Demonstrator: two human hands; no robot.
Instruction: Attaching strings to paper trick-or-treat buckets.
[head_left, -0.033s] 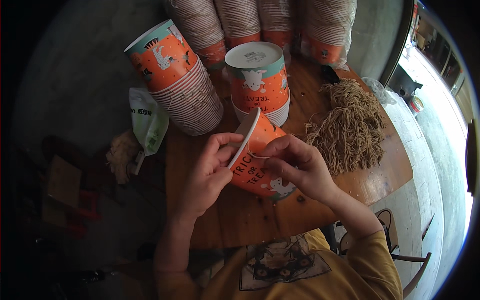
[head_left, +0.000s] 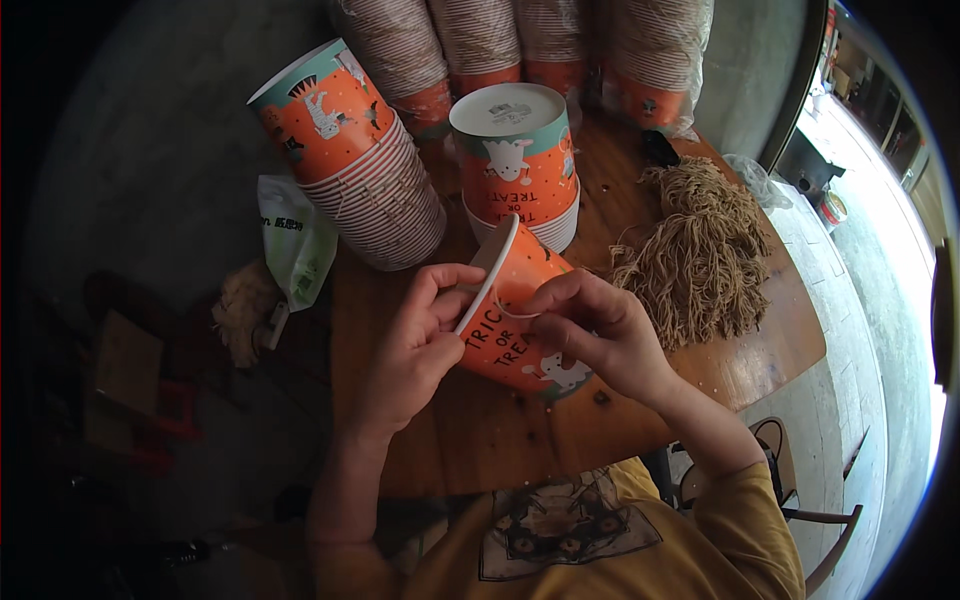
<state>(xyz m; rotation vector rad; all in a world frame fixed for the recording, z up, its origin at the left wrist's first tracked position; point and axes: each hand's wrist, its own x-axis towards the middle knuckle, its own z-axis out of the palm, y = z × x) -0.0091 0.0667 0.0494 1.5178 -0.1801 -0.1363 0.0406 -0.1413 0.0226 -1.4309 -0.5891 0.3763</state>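
An orange paper bucket (head_left: 515, 352) with a white rim, dark lettering and a small white figure is held tilted over the table, its mouth toward the upper left. My left hand (head_left: 410, 350) grips the rim, thumb outside and some fingers inside the mouth. Against the bucket's side, my right hand (head_left: 615, 335) pinches a thin pale cord (head_left: 514, 315) between thumb and forefinger. The cord loops out from the wall near the rim; where it passes through is too small to make out. Right of the bucket lies a heap of tan cords (head_left: 700, 260).
An upside-down bucket stack (head_left: 515, 150) stands behind my hands. To its left leans a taller nested stack (head_left: 375, 190). Several plastic-wrapped stacks (head_left: 480, 45) line the back. A white-green bag (head_left: 298, 240) hangs by the wooden table's (head_left: 470, 450) left edge; a chair (head_left: 825, 520) is at lower right.
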